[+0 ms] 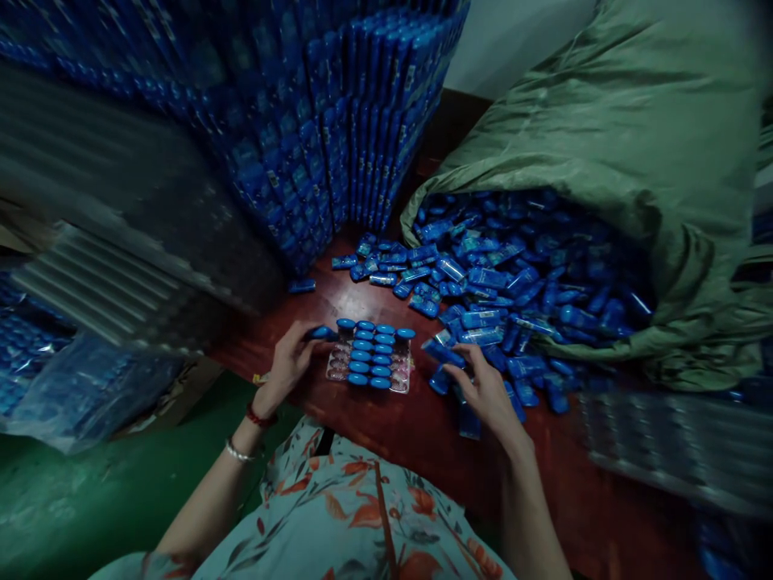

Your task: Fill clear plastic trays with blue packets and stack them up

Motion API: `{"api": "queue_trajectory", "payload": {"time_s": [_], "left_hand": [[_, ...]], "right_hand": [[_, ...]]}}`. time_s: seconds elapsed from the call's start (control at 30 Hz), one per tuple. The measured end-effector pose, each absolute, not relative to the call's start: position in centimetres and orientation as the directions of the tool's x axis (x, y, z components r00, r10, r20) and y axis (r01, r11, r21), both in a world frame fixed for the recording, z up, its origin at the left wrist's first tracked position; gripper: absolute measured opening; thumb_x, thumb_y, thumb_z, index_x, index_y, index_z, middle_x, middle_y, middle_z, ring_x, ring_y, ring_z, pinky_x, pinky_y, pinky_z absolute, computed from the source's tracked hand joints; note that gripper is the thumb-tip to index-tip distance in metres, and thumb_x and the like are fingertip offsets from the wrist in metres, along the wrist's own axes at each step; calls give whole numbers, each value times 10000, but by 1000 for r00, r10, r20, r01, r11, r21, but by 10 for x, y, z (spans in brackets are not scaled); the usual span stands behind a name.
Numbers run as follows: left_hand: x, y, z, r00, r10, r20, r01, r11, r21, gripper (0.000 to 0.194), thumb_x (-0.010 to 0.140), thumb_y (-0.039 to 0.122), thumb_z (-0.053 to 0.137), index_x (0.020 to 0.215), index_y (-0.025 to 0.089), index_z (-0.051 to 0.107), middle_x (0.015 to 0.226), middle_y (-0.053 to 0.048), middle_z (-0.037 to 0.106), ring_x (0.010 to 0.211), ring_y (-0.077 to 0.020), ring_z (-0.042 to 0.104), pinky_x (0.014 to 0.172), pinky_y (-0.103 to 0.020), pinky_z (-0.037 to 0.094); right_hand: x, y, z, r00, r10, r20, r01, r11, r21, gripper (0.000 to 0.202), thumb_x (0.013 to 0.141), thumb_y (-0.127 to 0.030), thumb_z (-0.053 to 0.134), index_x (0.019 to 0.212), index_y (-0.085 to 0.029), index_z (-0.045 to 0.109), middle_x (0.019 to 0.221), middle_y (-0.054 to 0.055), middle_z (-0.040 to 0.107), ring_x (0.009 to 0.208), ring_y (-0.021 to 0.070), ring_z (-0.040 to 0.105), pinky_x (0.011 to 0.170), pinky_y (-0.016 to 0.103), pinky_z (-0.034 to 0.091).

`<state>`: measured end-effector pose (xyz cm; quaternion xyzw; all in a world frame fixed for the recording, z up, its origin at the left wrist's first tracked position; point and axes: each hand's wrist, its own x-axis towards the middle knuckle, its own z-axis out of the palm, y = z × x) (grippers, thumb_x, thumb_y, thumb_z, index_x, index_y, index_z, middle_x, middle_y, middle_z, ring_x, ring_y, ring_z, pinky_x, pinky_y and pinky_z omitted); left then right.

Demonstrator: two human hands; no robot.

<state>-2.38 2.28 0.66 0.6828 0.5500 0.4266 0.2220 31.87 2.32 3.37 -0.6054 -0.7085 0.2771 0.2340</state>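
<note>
On the table in front of me lies a clear plastic tray [403, 385], partly filled with rows of blue items that show rounded ends. My left hand [291, 361] is at the tray's left side, its fingers closed on a small blue bottle [323, 332]. To the right of the tray, my right hand [488, 393] has its thumb and fingers around another blue bottle [444, 354] at the edge of a loose pile. The pile's small blue bottles [483, 318] lie in all directions, with shiny printed wrapping.
A big green sack [604, 145] lies on its side, bottles spilling from its mouth onto the red-brown table [374, 419]. Tall stacks of blue bottles [386, 113] rise behind. Stacked clear trays [109, 282] stand left; more trays [676, 447] lie right.
</note>
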Motion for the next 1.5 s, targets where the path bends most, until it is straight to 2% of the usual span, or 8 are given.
{"api": "queue_trajectory", "payload": {"time_s": [0.1, 0.27, 0.47, 0.7, 1.0, 1.13, 1.3, 1.5], "left_hand": [[-12, 30, 5, 222, 903, 369, 605, -424, 674, 262, 889, 127, 420, 1114, 189, 540, 1006, -66, 593, 905, -148, 583, 778, -260, 484], [-11, 41, 3, 379, 870, 316, 688, -493, 533, 327, 898, 106, 373, 1184, 187, 510, 1021, -77, 564, 896, -147, 572, 764, -244, 479], [-20, 50, 13, 451, 857, 250, 683, -512, 521, 310, 873, 71, 374, 1120, 165, 536, 875, -47, 545, 709, -115, 544, 624, -199, 448], [-13, 45, 15, 474, 853, 221, 671, -512, 536, 297, 876, 74, 360, 1112, 161, 518, 912, -61, 552, 731, -125, 561, 628, -208, 459], [-20, 40, 15, 473, 869, 147, 692, -470, 548, 324, 884, 91, 356, 1149, 186, 517, 974, -72, 566, 803, -145, 570, 706, -253, 481], [-22, 42, 14, 397, 893, 212, 634, -434, 640, 290, 873, 75, 373, 1090, 170, 540, 892, -58, 564, 781, -145, 565, 705, -250, 474], [-22, 44, 11, 418, 883, 214, 638, -453, 623, 288, 863, 55, 367, 1081, 155, 528, 881, -56, 539, 752, -137, 543, 660, -228, 452], [-15, 45, 11, 435, 879, 193, 676, -461, 575, 267, 874, 71, 359, 1064, 147, 530, 894, -65, 539, 726, -138, 547, 633, -228, 456]], "right_hand": [[306, 20, 31, -159, 986, 44, 713, 145, -686, 247, 856, -413, 504, 991, -216, 564, 897, 41, 655, 779, 197, 614, 682, 300, 474], [278, 33, 15, -270, 952, 143, 762, 302, -573, 270, 910, -247, 380, 1148, -176, 486, 1033, 93, 613, 926, 205, 588, 809, 334, 459], [269, 45, 32, -522, 852, -42, 848, 513, -135, 288, 887, -99, 344, 1075, -169, 551, 899, 83, 597, 855, 204, 551, 765, 301, 402], [251, 64, 59, -656, 717, -236, 728, 683, 53, 283, 882, -87, 373, 1067, -176, 567, 937, 90, 631, 842, 205, 587, 762, 324, 364], [237, 70, 65, -665, 695, -272, 718, 695, 21, 292, 825, -41, 424, 1047, -137, 586, 911, 120, 654, 803, 220, 619, 778, 338, 384], [247, 67, 49, -636, 749, -185, 767, 641, -39, 291, 832, -53, 435, 1073, -152, 564, 942, 108, 642, 814, 222, 617, 772, 340, 393], [257, 59, 29, -571, 820, -37, 820, 566, -86, 286, 916, -174, 401, 1179, -175, 512, 1011, 99, 621, 827, 202, 603, 769, 327, 396], [260, 51, 16, -521, 845, 118, 835, 533, -135, 281, 948, -250, 358, 1079, -172, 593, 892, 83, 631, 796, 186, 574, 720, 296, 388]]}}
